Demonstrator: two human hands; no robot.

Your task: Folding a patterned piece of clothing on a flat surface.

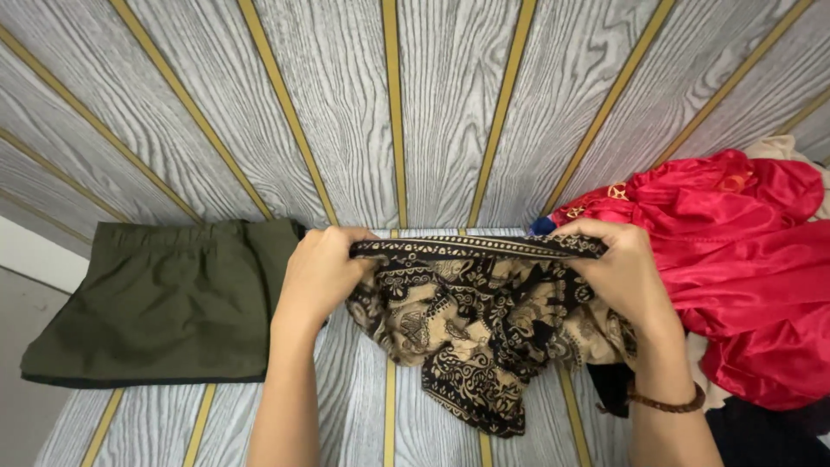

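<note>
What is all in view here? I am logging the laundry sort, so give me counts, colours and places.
patterned garment: one, black and tan, centre, top edge stretched between both hands
green garment: one, olive, folded flat at left
red garment: one, shiny red, heaped at right
dark cloth: count unclear, bottom right under the red heap
surface: one, grey wood-grain with gold strips
bracelet: one, brown, right wrist
left hand: grips the patterned garment's left end
right hand: grips its right end
</note>
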